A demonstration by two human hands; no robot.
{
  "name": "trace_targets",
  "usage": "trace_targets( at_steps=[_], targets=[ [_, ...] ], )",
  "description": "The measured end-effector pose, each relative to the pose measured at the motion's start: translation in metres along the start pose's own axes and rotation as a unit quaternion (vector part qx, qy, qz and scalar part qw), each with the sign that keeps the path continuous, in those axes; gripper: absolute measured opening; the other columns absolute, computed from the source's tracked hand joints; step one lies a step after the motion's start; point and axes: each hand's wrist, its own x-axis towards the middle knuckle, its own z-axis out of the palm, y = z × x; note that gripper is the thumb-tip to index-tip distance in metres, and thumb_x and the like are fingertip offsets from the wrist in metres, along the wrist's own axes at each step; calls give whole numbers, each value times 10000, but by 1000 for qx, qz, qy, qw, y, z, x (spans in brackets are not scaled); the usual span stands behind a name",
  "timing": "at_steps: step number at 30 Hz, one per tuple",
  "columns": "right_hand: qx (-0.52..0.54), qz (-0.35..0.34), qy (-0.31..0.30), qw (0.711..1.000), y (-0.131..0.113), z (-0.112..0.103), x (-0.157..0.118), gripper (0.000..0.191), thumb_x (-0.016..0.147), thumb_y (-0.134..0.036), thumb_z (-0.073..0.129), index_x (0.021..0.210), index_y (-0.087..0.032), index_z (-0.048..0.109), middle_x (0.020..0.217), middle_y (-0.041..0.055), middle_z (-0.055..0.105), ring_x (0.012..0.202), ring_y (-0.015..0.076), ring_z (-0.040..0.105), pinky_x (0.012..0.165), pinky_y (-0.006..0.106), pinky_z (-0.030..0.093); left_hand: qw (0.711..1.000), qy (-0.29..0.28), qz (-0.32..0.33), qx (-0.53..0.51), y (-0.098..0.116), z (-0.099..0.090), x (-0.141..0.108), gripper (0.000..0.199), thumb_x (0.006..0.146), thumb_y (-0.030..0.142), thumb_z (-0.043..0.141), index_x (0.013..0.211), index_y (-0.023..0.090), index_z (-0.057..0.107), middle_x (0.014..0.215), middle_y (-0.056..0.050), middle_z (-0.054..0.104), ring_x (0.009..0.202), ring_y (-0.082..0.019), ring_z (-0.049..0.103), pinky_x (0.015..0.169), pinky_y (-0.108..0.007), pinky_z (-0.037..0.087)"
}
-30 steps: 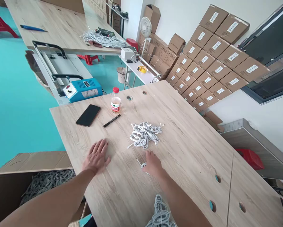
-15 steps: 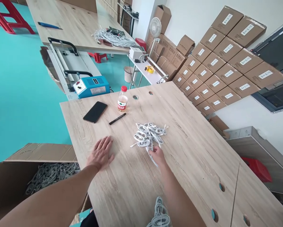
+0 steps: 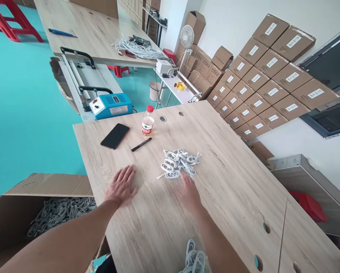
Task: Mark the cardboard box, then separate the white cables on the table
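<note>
My left hand [image 3: 121, 186] lies flat on the wooden table [image 3: 229, 182], fingers spread, holding nothing. At the near edge of a small pile of coiled white cables [image 3: 179, 163] is my right hand [image 3: 189, 191], its fingers stretched toward the pile and slightly blurred; nothing shows in its grip. Another bundle of white cables [image 3: 195, 258] rests at the bottom of the view, beside my right forearm and partly cut off by the frame.
A phone [image 3: 115, 136], a black pen [image 3: 141, 144] and a red-capped bottle [image 3: 148, 120] stand or lie beyond my hands. An open carton [image 3: 47, 185] of cables is at the left. A blue machine [image 3: 113, 105] sits past the far edge.
The cable coil that my right hand was pinching below the pile no longer shows there. My right hand has loosened and sits slightly lower. My left hand has stayed in place.
</note>
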Motion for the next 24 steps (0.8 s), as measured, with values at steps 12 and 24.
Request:
trace_targets(
  at_steps=[12, 24],
  targets=[
    [266, -20, 83, 960, 10, 14, 34, 415, 933, -435, 484, 1193, -167, 667, 1068, 117, 659, 970, 236, 618, 913, 387, 520, 1000, -13, -4, -13, 2, 2, -5, 784, 897, 528, 564, 1534, 91, 433, 1683, -121, 259, 1583, -302, 197, 1318, -480, 134],
    [71, 67, -384, 918, 79, -38, -77, 161, 679, -235, 680, 804, -206, 778, 982, 14, 665, 772, 136, 548, 705, 283, 393, 1000, 6, 7, -7, -1, 7, -5, 786, 902, 534, 541, 1534, 80, 432, 1677, -138, 282, 1576, -312, 220, 1320, -484, 131]
  ],
)
